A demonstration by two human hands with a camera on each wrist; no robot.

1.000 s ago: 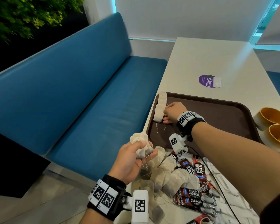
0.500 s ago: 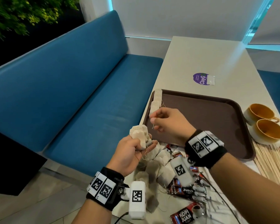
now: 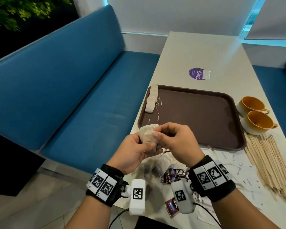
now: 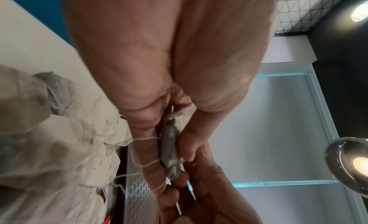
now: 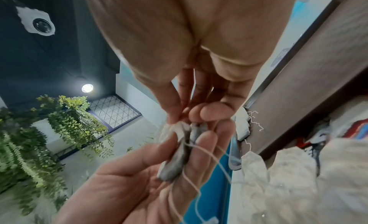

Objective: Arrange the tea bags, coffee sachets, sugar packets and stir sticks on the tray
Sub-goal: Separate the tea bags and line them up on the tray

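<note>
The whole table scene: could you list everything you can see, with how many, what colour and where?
tray: one, brown, mid-table
tea bags on tray: short row, off-white, along its left edge
held tea bags: small bunch, off-white, between both hands
loose tea bags: pile, off-white, table's near edge
coffee sachets: several, red-black, near edge
stir sticks: many, pale wood, right of tray
cups: two, yellow inside, right of tray
sticker: one, purple, beyond tray
bench: blue, left
left hand: grips the bunch
right hand: pinches a bag
</note>
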